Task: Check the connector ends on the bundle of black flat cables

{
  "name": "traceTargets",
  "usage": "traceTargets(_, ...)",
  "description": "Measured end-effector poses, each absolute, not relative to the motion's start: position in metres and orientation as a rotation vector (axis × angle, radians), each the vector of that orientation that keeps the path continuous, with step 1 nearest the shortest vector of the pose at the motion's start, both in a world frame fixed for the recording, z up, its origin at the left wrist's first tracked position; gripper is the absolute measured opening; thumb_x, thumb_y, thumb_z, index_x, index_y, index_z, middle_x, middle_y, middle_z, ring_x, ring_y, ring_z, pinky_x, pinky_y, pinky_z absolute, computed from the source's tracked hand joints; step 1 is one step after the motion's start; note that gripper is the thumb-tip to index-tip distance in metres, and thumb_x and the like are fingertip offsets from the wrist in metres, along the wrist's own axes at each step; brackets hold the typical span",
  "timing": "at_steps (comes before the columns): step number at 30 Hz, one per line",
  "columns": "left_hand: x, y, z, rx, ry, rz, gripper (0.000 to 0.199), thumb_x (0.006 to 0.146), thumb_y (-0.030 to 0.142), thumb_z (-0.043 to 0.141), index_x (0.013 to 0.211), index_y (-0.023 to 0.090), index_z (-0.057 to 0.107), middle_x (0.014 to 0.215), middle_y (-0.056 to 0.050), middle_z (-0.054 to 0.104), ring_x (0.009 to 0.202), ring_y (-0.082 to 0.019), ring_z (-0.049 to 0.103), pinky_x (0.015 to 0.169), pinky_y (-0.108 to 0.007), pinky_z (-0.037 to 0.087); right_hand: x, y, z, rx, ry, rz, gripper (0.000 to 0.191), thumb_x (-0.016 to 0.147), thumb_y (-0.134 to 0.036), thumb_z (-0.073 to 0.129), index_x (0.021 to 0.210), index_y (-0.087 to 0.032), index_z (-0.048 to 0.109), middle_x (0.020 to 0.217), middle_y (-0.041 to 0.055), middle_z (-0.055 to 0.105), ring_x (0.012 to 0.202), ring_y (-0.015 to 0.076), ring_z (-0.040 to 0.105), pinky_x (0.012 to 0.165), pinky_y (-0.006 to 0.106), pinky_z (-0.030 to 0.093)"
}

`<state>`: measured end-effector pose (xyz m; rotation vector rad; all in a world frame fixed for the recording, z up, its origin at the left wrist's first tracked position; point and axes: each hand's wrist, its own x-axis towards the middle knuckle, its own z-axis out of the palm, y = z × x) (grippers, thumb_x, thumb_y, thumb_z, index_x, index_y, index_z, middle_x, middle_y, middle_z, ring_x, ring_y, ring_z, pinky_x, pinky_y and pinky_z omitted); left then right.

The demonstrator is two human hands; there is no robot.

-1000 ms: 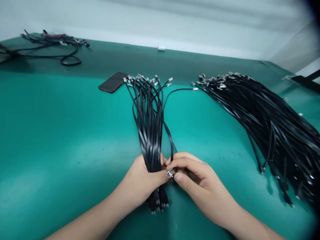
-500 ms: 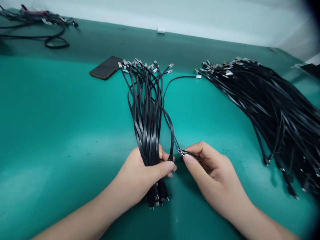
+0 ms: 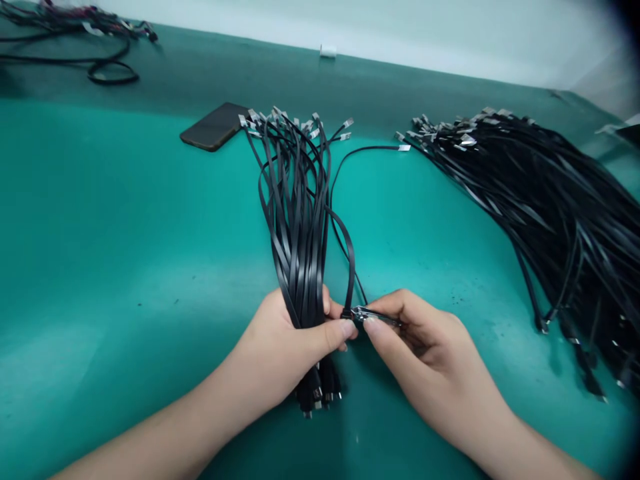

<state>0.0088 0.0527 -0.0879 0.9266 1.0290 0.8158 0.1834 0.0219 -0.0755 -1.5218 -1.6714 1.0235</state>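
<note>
My left hand (image 3: pixel 295 347) is wrapped round a bundle of flat black cables (image 3: pixel 303 240), whose silvery connectors fan out at the far end and whose black plugs hang below the palm. Between its thumb and fingertips it pinches the end of one cable (image 3: pixel 351 267) that arches out from the bundle. My right hand (image 3: pixel 420 340) grips a small metal clipper-like tool (image 3: pixel 373 317), its tip touching that cable end. Another thin cable (image 3: pixel 336 180) curves down on the right of the bundle and passes out of sight near the right fingertips.
A large pile of black cables (image 3: pixel 540 193) covers the right side of the green table (image 3: pixel 125 220). A dark phone (image 3: pixel 215 127) lies behind the bundle. Tangled wires (image 3: pixel 95 23) sit at the back left, and a small white object (image 3: pixel 328 51) is by the wall.
The metal tool in my right hand has moved left and now meets the cable end at my left fingertips. The whole view has shifted slightly.
</note>
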Motion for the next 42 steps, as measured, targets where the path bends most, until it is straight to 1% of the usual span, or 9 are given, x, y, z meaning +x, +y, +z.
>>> traceTargets(3,0.009,0.053,-0.088,0.963,1.055,0.792,0.023,0.070,0.018,0.076,0.068,0.019,0.053,0.058,0.008,0.060,0.057,-0.010,0.057,0.058,-0.023,0.043,0.184,0.023,-0.075,-1.539,-1.701,1.016,0.021,0.096,-0.033,0.054,0.080,-0.024,0.063,0.056,-0.0020,0.057,0.060,0.0167,0.058,0.044,0.025,0.035)
traceTargets(7,0.007,0.054,-0.089,1.014,1.089,0.778,0.024,0.071,0.022,0.077,0.068,0.020,0.053,0.059,0.008,0.056,0.058,-0.009,0.051,0.055,-0.023,0.039,0.185,0.022,-0.074,-1.558,-1.704,0.990,0.022,0.096,-0.035,0.054,0.080,-0.023,0.062,0.069,0.0020,0.068,0.059,0.0154,0.057,0.045,0.026,0.035)
traceTargets(12,0.006,0.053,-0.088,1.046,1.097,0.774,0.024,0.071,0.022,0.077,0.069,0.020,0.053,0.061,0.007,0.055,0.059,-0.010,0.049,0.056,-0.024,0.038,0.184,0.023,-0.072,-1.577,-1.707,0.999,0.022,0.096,-0.036,0.055,0.080,-0.022,0.062,0.071,0.0041,0.071,0.059,0.0161,0.056,0.044,0.027,0.033)
traceTargets(21,0.007,0.053,-0.089,1.009,1.087,0.797,0.024,0.069,0.021,0.078,0.069,0.020,0.054,0.063,0.007,0.056,0.060,-0.011,0.053,0.057,-0.025,0.042,0.183,0.024,-0.073,-1.540,-1.694,1.029,0.022,0.095,-0.034,0.054,0.079,-0.023,0.063,0.069,0.0032,0.068,0.060,0.0159,0.056,0.044,0.026,0.034)
traceTargets(24,0.007,0.052,-0.090,0.975,1.055,0.800,0.024,0.070,0.020,0.078,0.069,0.020,0.054,0.062,0.007,0.059,0.059,-0.011,0.057,0.058,-0.025,0.044,0.183,0.025,-0.074,-1.547,-1.620,1.003,0.020,0.095,-0.033,0.055,0.080,-0.022,0.064,0.067,0.0012,0.065,0.058,0.0150,0.055,0.046,0.026,0.038)
traceTargets(30,0.008,0.051,-0.089,0.926,1.036,0.833,0.025,0.069,0.019,0.079,0.071,0.019,0.055,0.067,0.006,0.064,0.062,-0.012,0.063,0.061,-0.025,0.049,0.184,0.026,-0.072,-1.567,-1.468,0.830,0.017,0.091,-0.031,0.057,0.078,-0.022,0.062,0.059,-0.0038,0.052,0.049,0.0108,0.043,0.043,0.023,0.035)
traceTargets(32,0.009,0.051,-0.087,0.904,1.023,0.839,0.025,0.068,0.018,0.080,0.070,0.019,0.055,0.065,0.006,0.064,0.060,-0.011,0.064,0.060,-0.024,0.050,0.183,0.025,-0.072,-1.562,-1.484,0.873,0.017,0.092,-0.032,0.057,0.079,-0.022,0.062,0.060,-0.0029,0.054,0.050,0.0116,0.044,0.043,0.023,0.036)
traceTargets(36,0.011,0.052,-0.085,0.845,1.001,0.851,0.026,0.067,0.016,0.081,0.068,0.019,0.055,0.063,0.007,0.063,0.058,-0.012,0.067,0.059,-0.023,0.052,0.179,0.019,-0.078,-1.533,-1.518,1.010,0.019,0.096,-0.034,0.053,0.083,-0.022,0.060,0.061,-0.0009,0.058,0.058,0.0150,0.054,0.046,0.024,0.039)
traceTargets(42,0.013,0.052,-0.085,0.798,0.992,0.869,0.028,0.061,0.008,0.082,0.066,0.018,0.057,0.060,0.007,0.064,0.053,-0.010,0.066,0.055,-0.020,0.051,0.175,0.014,-0.086,-1.477,-1.503,1.076,0.020,0.099,-0.036,0.050,0.087,-0.023,0.058,0.073,0.0019,0.065,0.064,0.0157,0.059,0.049,0.026,0.043)
